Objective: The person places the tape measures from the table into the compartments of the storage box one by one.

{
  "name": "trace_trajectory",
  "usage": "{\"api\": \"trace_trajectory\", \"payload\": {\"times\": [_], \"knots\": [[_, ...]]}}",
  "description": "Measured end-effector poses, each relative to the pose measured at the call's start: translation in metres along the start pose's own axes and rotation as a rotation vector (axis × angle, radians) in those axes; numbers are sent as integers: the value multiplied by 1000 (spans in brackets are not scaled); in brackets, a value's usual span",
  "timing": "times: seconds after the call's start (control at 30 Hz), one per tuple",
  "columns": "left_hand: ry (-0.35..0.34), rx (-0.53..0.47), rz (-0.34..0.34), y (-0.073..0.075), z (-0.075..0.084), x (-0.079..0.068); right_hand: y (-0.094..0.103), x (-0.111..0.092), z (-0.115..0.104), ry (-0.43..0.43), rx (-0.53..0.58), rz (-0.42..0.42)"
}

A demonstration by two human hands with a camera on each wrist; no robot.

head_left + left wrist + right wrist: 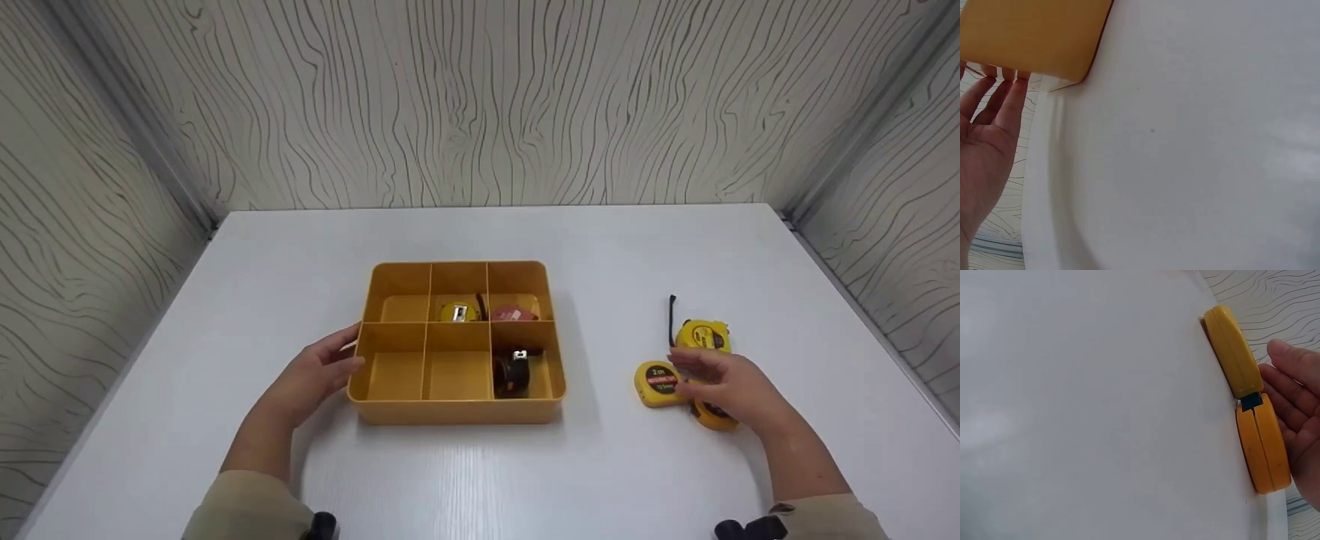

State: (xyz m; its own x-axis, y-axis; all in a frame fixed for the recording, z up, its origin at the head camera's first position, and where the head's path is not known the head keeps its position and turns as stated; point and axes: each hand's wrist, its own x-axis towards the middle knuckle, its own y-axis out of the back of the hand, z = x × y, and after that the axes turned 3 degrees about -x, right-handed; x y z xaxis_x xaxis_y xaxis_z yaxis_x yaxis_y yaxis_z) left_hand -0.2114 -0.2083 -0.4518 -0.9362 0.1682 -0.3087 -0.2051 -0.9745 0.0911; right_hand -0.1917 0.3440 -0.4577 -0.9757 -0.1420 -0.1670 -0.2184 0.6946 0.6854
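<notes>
A yellow-orange box (457, 412) with six compartments stands mid-table. My left hand (304, 386) is at its left side, its fingertips touching the wall in the left wrist view. Over on the right, my right hand (731, 386) is held at a cluster of yellow tape measures, fingers loosely bent and palm bare. One tape measure marked 2 m (658, 384) lies left of its fingertips, another (705, 334) with a black strap lies behind, and an orange-yellow one (716, 418) is partly hidden beneath the hand. I cannot tell whether the fingers touch any of them.
Inside the box, a yellow tape measure (457, 312) lies in the back middle compartment, a red one (514, 313) in the back right and a black one (512, 375) in the front right. Wood-patterned panels (480, 105) surround the white table (480, 480) at the back and sides.
</notes>
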Motion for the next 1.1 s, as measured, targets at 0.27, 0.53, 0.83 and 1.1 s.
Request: {"api": "trace_trajectory", "payload": {"times": [0.27,0.53,0.83,1.1], "knots": [[8,2,2,0,-1,0,-2,0,-3,-10,-39,-38],[22,17,14,0,1,0,-6,-1,-8,-14,-169,-46],[20,34,17,1,1,-1,-10,6,-9,-16,-194,-12],[28,43,19,0,4,-2,-17,12,-16,11,-168,-7]]}}
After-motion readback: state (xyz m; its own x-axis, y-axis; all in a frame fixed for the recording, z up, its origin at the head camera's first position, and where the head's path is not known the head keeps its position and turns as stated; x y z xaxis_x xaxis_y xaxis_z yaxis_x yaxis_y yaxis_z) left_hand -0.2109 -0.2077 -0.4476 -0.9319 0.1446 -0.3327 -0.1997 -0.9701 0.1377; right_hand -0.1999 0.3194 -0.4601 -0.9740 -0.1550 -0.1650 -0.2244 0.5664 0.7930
